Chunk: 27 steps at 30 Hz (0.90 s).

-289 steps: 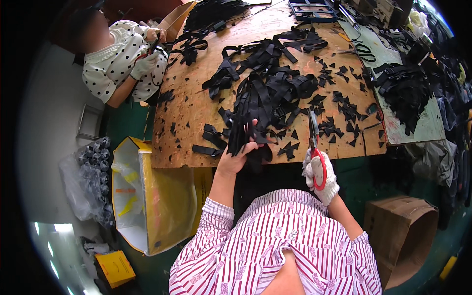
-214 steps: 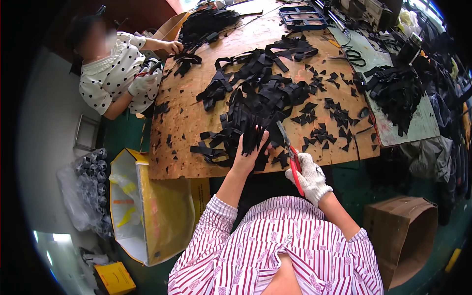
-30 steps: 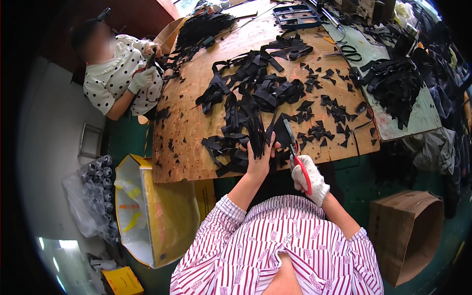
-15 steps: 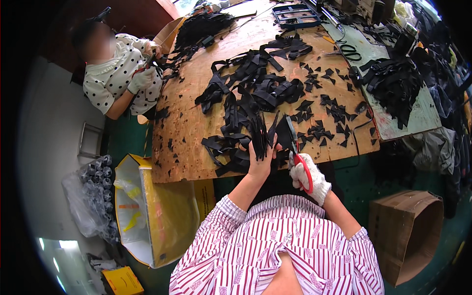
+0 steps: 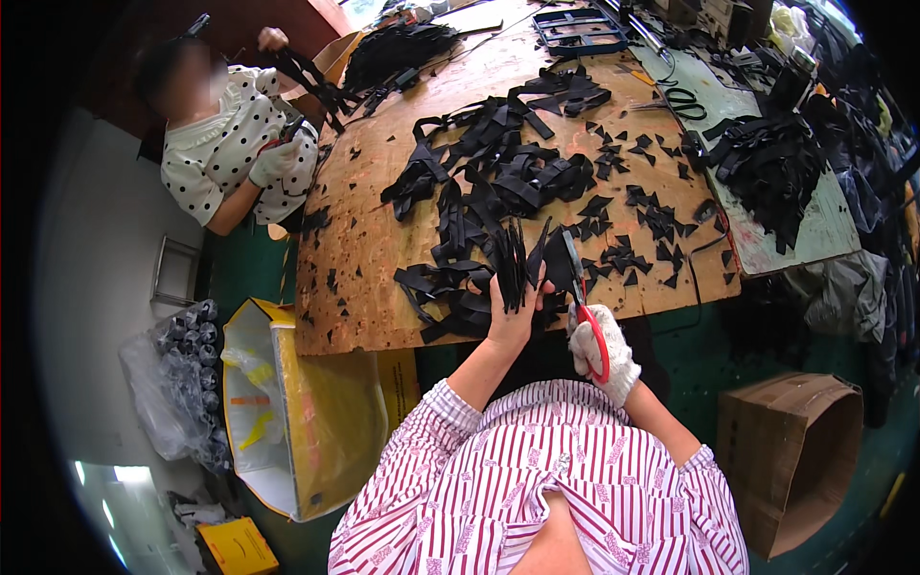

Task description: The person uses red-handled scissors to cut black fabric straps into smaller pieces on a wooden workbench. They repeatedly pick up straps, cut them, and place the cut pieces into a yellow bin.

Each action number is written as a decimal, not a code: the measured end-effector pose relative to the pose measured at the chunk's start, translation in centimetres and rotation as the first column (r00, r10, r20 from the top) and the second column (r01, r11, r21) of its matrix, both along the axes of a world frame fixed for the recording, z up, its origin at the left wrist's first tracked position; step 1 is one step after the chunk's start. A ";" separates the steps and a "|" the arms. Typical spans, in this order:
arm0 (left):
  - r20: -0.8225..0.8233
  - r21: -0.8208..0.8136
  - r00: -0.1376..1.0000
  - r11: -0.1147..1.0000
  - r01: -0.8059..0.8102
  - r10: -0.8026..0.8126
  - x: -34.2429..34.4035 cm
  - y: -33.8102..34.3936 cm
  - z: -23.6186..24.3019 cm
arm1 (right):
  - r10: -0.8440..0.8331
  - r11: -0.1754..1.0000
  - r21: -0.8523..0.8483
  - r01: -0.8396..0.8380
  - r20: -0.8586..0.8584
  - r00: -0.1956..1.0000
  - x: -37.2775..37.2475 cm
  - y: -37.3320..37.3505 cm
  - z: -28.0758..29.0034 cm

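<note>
My bare left hand [image 5: 513, 311] is closed around a bundle of black fabric strips [image 5: 511, 264], whose ends fan upward at the table's near edge. In a white knitted glove, my right hand [image 5: 602, 350] grips red-handled scissors [image 5: 581, 287]. The blades point up and away, just right of the strips in my left hand; I cannot tell whether they touch the fabric. Beyond my hands lies a loose heap of black strips [image 5: 508, 158] on the wooden table [image 5: 374, 278]. Small black triangular offcuts [image 5: 661, 216] are scattered to its right.
Across the table's left side, a person [image 5: 235, 144] holds black strips and scissors. A yellow-edged bin [image 5: 331, 412] stands at lower left, a cardboard box [image 5: 786, 450] at lower right. Black-handled scissors [image 5: 684, 103] and another strip pile [image 5: 767, 172] lie on the green side table [image 5: 815, 225].
My hands have barely shifted, still holding the strips and scissors. The other person has raised one hand, lifting black strips up from the table.
</note>
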<state>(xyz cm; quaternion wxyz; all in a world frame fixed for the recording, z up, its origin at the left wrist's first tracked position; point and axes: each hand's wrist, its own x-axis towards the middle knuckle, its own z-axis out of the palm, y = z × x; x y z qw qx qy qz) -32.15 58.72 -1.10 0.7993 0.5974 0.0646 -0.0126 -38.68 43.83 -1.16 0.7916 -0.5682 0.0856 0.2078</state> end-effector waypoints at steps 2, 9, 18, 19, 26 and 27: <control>-0.024 -0.027 1.000 0.999 -0.017 0.016 0.0 -0.2 0.0 | -0.021 0.997 0.080 0.023 -0.020 1.000 -0.2 0.3 -0.9; 0.194 0.086 0.980 0.996 0.019 -0.035 -0.3 0.7 -2.3 | 0.041 0.986 -0.163 -0.025 0.092 0.995 0.5 -0.1 -0.5; 0.093 0.058 0.995 0.998 0.022 -0.028 -0.4 0.2 -1.7 | -0.019 0.997 0.071 0.022 -0.042 0.999 -0.3 0.2 -1.5; 0.067 0.038 0.997 0.999 0.027 -0.030 -0.2 0.4 -1.5 | -0.025 0.995 0.096 0.028 -0.040 0.999 -0.3 0.2 -1.4; 0.265 0.246 0.951 0.965 0.094 -0.161 -0.2 1.3 -1.5 | 0.032 0.996 -0.079 -0.028 0.047 0.998 0.7 -0.7 0.4; 0.309 0.236 0.937 0.967 0.093 -0.166 -0.3 1.3 -1.6 | 0.026 0.998 -0.063 -0.023 0.056 0.998 0.9 -0.8 0.1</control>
